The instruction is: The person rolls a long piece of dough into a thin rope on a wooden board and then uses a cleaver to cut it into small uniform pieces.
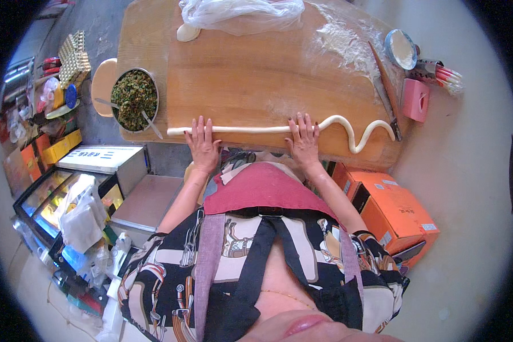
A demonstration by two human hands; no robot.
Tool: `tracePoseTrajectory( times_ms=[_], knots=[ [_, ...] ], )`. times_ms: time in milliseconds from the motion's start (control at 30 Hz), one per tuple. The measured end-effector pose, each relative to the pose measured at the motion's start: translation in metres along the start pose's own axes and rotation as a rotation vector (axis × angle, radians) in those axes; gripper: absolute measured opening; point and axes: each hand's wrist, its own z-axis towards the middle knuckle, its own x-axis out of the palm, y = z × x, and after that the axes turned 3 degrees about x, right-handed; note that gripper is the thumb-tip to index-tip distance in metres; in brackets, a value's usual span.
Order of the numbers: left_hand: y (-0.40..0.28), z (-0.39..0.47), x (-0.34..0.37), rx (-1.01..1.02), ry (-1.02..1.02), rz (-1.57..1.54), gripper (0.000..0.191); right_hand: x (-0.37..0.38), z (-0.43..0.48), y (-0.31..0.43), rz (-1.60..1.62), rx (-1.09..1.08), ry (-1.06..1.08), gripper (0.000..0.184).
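A long rope of white dough (252,129) lies along the near edge of a wooden board (256,81). Its left part runs straight; the right part bends in waves toward a knife. My left hand (204,145) rests flat on the rope near its left end, fingers spread. Farther right, my right hand (303,139) presses on it where the straight part meets the first bend. Neither hand grips the dough; both palms face down. A round piece of dough (188,32) sits at the far left, partly beneath a clear plastic bag (243,15).
A metal bowl of chopped filling (134,100) with two utensils stands at left. At right are a knife (387,104), a tapered rolling pin (382,72), scattered flour (346,42), a flour bowl (401,49) and a pink tissue box (415,100). Orange cartons (393,209) stand below the board.
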Motion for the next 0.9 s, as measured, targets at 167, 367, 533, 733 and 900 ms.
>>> tracePoseTrajectory(
  times_ms=[167,367,533,733,900],
  knots=[
    [0.038,0.143,-0.012,0.038,-0.153,0.085,0.052,-0.012,0.108,-0.015,-0.071,0.245,-0.169,0.063],
    [0.06,0.169,-0.003,0.063,-0.243,-0.035,0.047,-0.029,0.222,-0.086,0.038,0.263,-0.493,0.056],
    [0.03,0.104,-0.01,0.002,-0.286,-0.105,0.061,-0.011,0.251,-0.117,0.18,0.173,-0.286,0.051],
    [0.023,0.102,-0.013,-0.065,-0.314,-0.187,0.067,0.023,0.209,0.036,0.19,-0.333,0.032,0.053],
    [0.025,0.112,-0.026,-0.036,-0.255,-0.174,0.066,0.001,0.148,0.07,0.289,-0.398,-0.042,0.048]
  ],
)
